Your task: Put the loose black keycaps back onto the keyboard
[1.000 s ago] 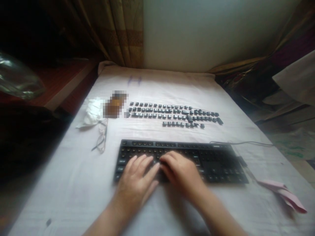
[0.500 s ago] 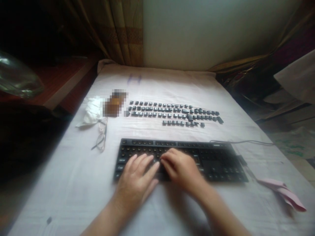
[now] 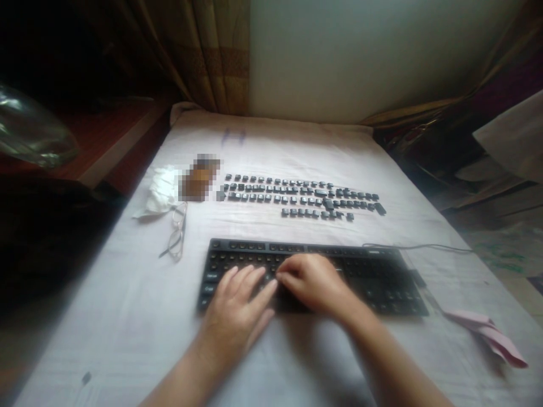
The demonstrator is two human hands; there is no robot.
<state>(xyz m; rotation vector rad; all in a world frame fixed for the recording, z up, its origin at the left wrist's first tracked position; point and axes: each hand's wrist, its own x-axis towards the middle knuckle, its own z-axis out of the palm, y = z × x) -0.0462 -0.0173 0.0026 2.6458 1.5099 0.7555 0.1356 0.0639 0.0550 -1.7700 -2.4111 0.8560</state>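
Note:
A black computer keyboard (image 3: 365, 285) lies in front of me, with many of its keycaps off and some still on at the left edge. My left hand (image 3: 240, 299) rests on its left part, fingers spread and holding nothing. Beside it, at the keyboard's middle, my right hand (image 3: 311, 280) has thumb and index finger pinched together; what sits between the tips is too small to make out. Beyond the keyboard, loose black keycaps (image 3: 320, 193) stand in several rows on the white cloth.
Left of the keycaps lie eyeglasses (image 3: 177, 232), a crumpled white cloth (image 3: 161, 192) and a blurred-out brown item (image 3: 199, 180). A cable (image 3: 424, 246) runs off to the right. A pink cloth (image 3: 487, 333) and a small dark tool (image 3: 418, 277) lie at the keyboard's right.
My right hand has turned and its wrist has shifted slightly right, the fingertips staying at the same place on the keyboard. My left hand has barely moved.

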